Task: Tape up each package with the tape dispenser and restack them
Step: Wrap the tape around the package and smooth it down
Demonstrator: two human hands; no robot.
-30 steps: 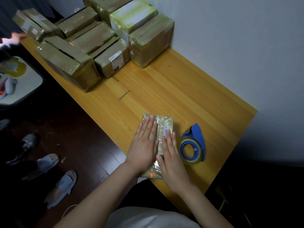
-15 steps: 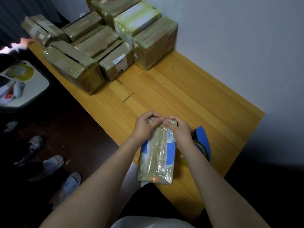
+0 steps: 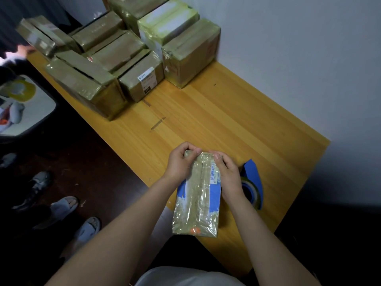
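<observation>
Both hands grip one small package [image 3: 196, 201] by its far end: the left hand [image 3: 180, 163] and the right hand [image 3: 228, 177] have the fingers curled over that edge. The package is just left of the tape dispenser [image 3: 253, 174] and seems lifted off the desk [image 3: 226, 120]. The dispenser lies on the desk, and no hand touches it. Shiny clear tape covers the package, so I judge that its taping is finished or nearly finished and it must now be restacked. Far beyond the tape dispenser, many taped boxes [image 3: 132, 58] stand together. One shows a dark gap along its top, so more taping may remain.
</observation>
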